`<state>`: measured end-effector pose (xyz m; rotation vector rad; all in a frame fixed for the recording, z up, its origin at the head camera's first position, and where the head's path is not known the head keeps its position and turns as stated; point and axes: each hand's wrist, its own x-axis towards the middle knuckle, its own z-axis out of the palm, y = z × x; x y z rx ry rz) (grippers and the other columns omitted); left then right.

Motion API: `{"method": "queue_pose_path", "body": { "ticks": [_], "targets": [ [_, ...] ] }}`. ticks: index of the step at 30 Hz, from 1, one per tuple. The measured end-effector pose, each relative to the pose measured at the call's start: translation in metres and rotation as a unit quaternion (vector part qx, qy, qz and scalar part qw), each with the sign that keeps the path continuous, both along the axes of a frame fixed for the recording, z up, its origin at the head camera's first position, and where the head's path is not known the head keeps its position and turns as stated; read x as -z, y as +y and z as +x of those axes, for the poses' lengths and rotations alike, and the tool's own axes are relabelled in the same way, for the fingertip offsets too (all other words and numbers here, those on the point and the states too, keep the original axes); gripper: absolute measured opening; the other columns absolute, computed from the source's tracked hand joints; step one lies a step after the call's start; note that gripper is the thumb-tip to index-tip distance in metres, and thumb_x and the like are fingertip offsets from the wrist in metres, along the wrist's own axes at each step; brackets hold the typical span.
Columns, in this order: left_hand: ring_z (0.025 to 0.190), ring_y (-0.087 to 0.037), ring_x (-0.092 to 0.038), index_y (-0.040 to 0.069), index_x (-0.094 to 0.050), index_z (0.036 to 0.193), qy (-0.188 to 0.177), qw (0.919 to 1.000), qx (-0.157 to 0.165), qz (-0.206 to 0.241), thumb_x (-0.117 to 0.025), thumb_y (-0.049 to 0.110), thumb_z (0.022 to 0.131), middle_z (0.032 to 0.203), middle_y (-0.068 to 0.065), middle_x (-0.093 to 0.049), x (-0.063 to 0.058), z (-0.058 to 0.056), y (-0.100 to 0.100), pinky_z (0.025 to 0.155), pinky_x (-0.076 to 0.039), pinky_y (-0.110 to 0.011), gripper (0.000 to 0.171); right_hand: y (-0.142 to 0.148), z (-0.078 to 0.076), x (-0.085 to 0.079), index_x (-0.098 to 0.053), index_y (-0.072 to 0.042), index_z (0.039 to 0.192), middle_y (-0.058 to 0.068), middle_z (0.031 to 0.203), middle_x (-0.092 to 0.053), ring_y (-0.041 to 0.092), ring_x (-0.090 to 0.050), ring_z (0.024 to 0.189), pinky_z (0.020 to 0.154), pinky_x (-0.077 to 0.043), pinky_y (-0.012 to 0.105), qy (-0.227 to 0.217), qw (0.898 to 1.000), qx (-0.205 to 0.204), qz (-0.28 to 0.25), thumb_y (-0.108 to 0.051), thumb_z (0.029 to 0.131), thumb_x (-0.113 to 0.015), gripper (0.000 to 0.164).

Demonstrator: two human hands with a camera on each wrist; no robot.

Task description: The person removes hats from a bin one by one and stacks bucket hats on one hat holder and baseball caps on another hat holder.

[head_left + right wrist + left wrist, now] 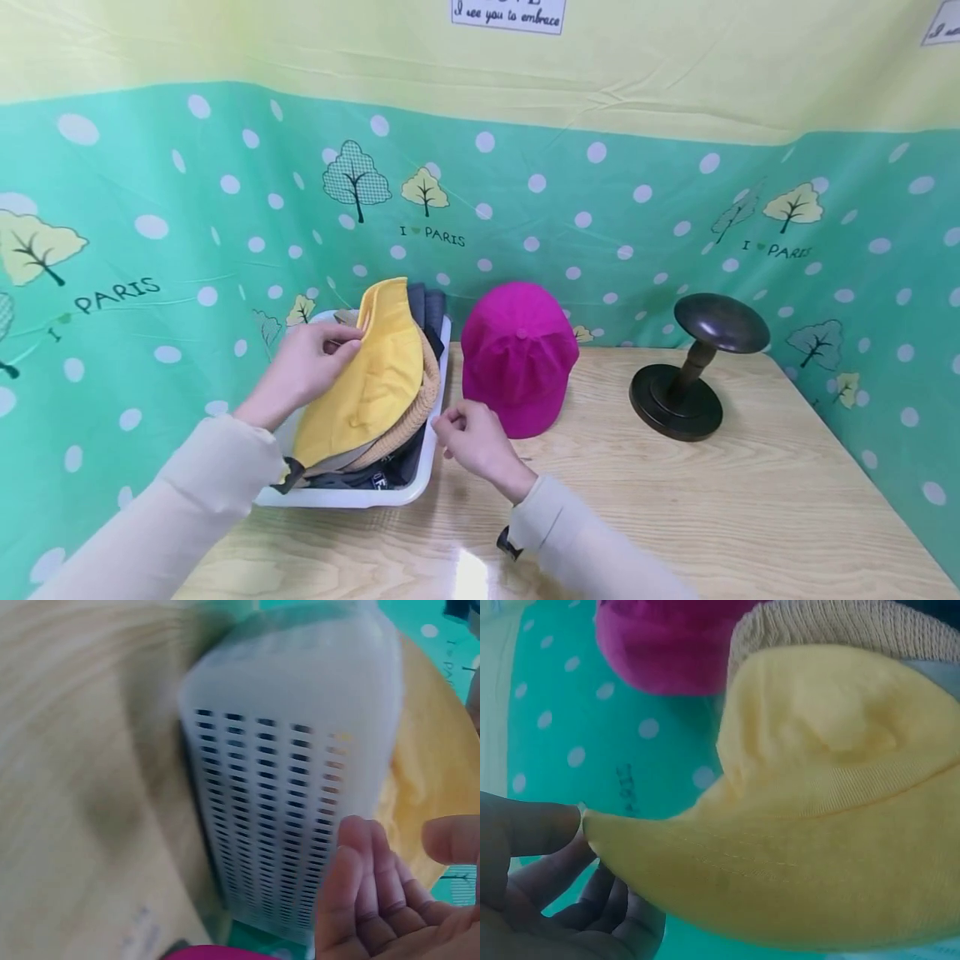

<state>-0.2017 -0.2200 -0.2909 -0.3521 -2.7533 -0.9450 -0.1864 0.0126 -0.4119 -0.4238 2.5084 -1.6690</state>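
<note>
My left hand (311,362) pinches the brim edge of a yellow bucket hat (375,392) between thumb and finger. In the left wrist view the hat's stitched brim (765,877) stretches away from the fingertips. The hat slants over a white plastic basket (352,498), leaning on a tan knitted hat (412,425) and dark hats beneath it, partly hidden. My right hand (476,442) is beside the basket's right rim with fingers loosely bent, holding nothing. The right wrist view has it close to the basket's slotted side (262,787); contact is unclear.
A magenta baseball cap (517,358) stands right of the basket, its visor toward me. Farther right is a dark wooden hat stand (682,379) with a domed top. A green and yellow printed cloth (570,183) hangs behind the wooden table (750,517).
</note>
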Motion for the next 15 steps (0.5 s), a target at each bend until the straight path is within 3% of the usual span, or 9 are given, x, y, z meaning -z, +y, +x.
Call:
{"method": "queue_pose_path", "body": {
  "ticks": [6,15],
  "targets": [
    [0.093,-0.032,-0.060,-0.006,-0.069,0.106,0.063,0.9977,0.016,-0.019,-0.059,0.005,0.091,0.105,-0.022,-0.066,0.003,0.010,0.024,0.079,-0.050,-0.044,0.021,-0.006,-0.006,-0.027,-0.064,0.000,0.094,0.011,0.076,-0.067,0.024,-0.066,0.065,0.057,-0.054,0.035,0.018,0.998,-0.026,-0.056,-0.029,0.097,-0.055,0.031],
    [0.076,-0.023,-0.061,-0.002,-0.073,0.098,0.126,0.9899,0.014,-0.063,-0.069,0.003,0.084,0.090,-0.012,-0.067,0.014,0.020,0.050,0.066,-0.050,-0.036,0.015,-0.020,-0.017,-0.053,-0.059,0.002,0.112,0.020,0.104,-0.066,0.036,-0.068,0.080,0.069,-0.056,0.045,-0.048,0.980,-0.074,-0.179,-0.034,0.101,-0.048,0.040]
  ]
}}
